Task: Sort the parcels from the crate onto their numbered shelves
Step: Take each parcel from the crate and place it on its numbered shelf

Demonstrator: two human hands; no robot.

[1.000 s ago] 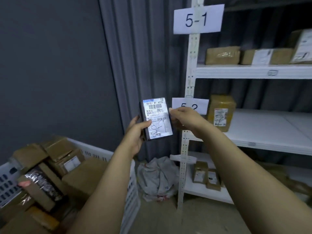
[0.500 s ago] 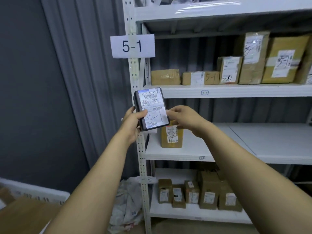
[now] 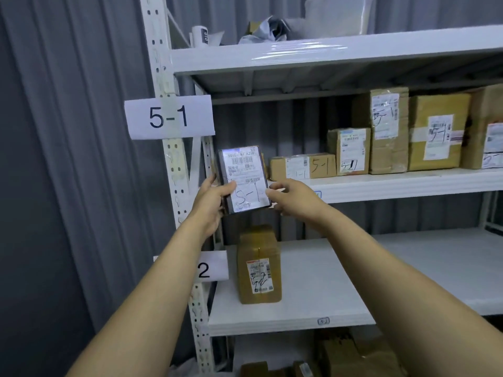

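Holding a dark parcel (image 3: 243, 178) hand-marked "5-1", both hands (image 3: 211, 202) face the "5-1" sign (image 3: 168, 117).

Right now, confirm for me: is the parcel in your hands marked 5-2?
No, the dark parcel held by the left hand and right hand has 5-1 handwritten on its label.

The white shelf (image 3: 408, 184) bears labelled cardboard boxes (image 3: 389, 148).

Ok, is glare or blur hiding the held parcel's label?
Head view: glare whitens the parcel's top edge, yet its handwritten 5-1 reads fine; bright streaks on the top shelf; the upright slants with wide-angle distortion; the bottom shelf is dim.
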